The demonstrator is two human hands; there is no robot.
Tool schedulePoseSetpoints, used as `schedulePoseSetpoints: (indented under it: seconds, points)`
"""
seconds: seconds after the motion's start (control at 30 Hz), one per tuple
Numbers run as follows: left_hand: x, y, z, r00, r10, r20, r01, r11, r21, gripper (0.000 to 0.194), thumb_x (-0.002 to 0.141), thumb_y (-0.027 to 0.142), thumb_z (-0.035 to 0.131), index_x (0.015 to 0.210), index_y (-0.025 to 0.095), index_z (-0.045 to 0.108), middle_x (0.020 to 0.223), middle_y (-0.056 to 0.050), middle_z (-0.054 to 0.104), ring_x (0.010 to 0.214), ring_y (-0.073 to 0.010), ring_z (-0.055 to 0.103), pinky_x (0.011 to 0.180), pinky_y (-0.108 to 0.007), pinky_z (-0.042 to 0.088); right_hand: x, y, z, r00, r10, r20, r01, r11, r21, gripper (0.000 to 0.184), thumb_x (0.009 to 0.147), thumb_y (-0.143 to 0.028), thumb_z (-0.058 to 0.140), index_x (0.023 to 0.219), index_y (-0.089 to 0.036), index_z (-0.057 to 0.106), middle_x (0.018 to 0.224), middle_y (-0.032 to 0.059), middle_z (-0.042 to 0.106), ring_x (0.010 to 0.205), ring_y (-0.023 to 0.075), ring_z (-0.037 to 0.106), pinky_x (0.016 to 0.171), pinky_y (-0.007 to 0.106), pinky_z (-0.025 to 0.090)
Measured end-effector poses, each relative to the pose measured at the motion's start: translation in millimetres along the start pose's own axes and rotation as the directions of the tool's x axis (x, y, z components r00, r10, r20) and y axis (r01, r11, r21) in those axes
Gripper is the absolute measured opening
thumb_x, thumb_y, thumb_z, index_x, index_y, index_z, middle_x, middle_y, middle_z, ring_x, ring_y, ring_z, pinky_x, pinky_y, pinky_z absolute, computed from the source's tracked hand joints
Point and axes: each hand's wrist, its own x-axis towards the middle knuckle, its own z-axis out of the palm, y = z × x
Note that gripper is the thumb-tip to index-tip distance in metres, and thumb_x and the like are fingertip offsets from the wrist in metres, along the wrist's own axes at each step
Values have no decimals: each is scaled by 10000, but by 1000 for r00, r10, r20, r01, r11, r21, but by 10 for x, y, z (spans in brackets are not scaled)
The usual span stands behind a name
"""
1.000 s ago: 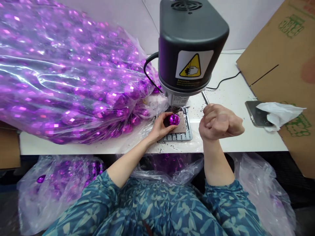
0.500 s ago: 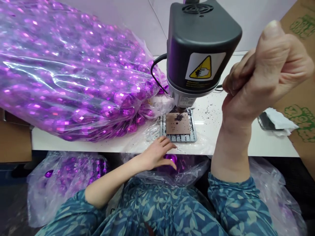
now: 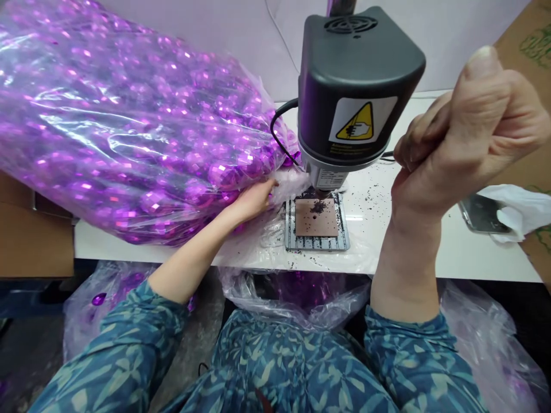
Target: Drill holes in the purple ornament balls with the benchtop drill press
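My left hand [image 3: 257,198] is at the mouth of a large clear plastic bag [image 3: 142,123] full of shiny purple faceted balls. Its fingers are mostly turned away, so their grip is hidden. On the right, my right hand [image 3: 469,126] is raised and closed in a fist beside the black motor head of a drill press [image 3: 361,63]. Whatever that fist grips is hidden behind the fingers. Below the drill head, a brown square board [image 3: 316,221] with a small dark hole lies on a slotted grey metal base [image 3: 318,245]. Dark shavings are heaped on the board.
Shavings dot the white table [image 3: 469,258]. A phone [image 3: 482,213] lies at the right, partly under a white tissue [image 3: 523,209]. An open plastic bag [image 3: 297,304] with purple balls hangs at the table's front edge. Cardboard boxes stand at both sides.
My left hand has moved from above the front bag, where a purple ball showed beside it, up and left to the large bag's mouth. My right hand remains raised and closed.
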Motion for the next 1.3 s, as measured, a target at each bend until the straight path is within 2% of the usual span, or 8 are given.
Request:
schedulePoseSetpoints:
  seconds: [0.27, 0.4, 0.57, 0.73, 0.87, 1.0, 1.13, 1.3]
  points:
    - [65, -36, 166, 981, -25, 192, -5, 988, 152, 381, 868, 129, 643, 1239, 176, 716, 1230, -176, 709, 1028, -332, 711, 917, -402, 566, -26, -33, -13, 1000, 22, 1, -22, 1000, -10, 584, 881, -486, 660, 488, -138, 403, 451, -67, 391, 426, -39, 377, 504, 229, 282]
    - [21, -53, 297, 999, -37, 6, 36, 996, 76, 485, 818, 100, 673, 1290, 210, 700, 1334, -168, 617, 988, -309, 709, 907, -417, 577, -47, -41, -21, 1000, 10, 12, -10, 1000, -13, 510, 914, -429, 614, 531, -139, 443, 462, -79, 404, 434, -45, 378, 517, 224, 278]
    - [-65, -159, 352, 985, 19, -170, -79, 932, -353, 373, 831, 204, 765, 1203, 215, 738, 1274, -124, 640, 1115, -294, 684, 1032, -440, 564, -44, -12, -17, 1000, -16, 1, 16, 1000, 9, 495, 918, -406, 620, 533, -155, 438, 448, -75, 386, 416, -22, 350, 503, 230, 261]
    - [-280, 182, 346, 883, -259, -392, -262, 422, -868, 451, 925, 464, 749, 1329, 288, 655, 1290, -84, 707, 1138, -243, 704, 973, -375, 604, -37, -8, 14, 1000, -26, -10, 27, 997, 67, 490, 918, -377, 640, 548, -162, 401, 443, -72, 369, 406, -5, 323, 503, 228, 247]
    - [-424, 580, 386, 976, -200, 85, 48, -181, -982, 356, 1024, 464, 577, 1281, 231, 654, 1099, -107, 769, 828, -207, 749, 700, -315, 617, -45, -14, 26, 999, -33, -24, 34, 997, 69, 479, 919, -375, 640, 563, -169, 394, 452, -71, 359, 408, 13, 322, 505, 235, 237]
    - [-422, 704, 446, 931, -127, 341, 245, -476, -845, 277, 1062, 338, 483, 1107, 154, 684, 1037, -117, 783, 852, -201, 760, 758, -328, 642, -53, -24, 10, 1000, -10, -3, 10, 999, 34, 501, 910, -443, 631, 570, -177, 377, 456, -75, 348, 404, 17, 314, 497, 239, 245]
    - [-368, 622, 587, 936, -176, 305, 210, -418, -884, 170, 1007, 307, 639, 1096, 168, 682, 1133, -98, 785, 1025, -203, 764, 893, -352, 651, -43, -26, 16, 1000, -3, 21, 2, 1000, 20, 527, 866, -515, 649, 564, -200, 353, 447, -75, 342, 389, 42, 295, 478, 280, 216]
    - [-228, 514, 881, 955, -297, 4, 8, 13, -1000, 535, 774, 444, 907, 1165, 218, 622, 1127, -74, 780, 1070, -226, 757, 954, -383, 609, -27, -6, 49, 999, -17, -32, 19, 998, 58, 517, 824, -519, 674, 550, -226, 347, 440, -65, 326, 375, 69, 285, 484, 327, 210]
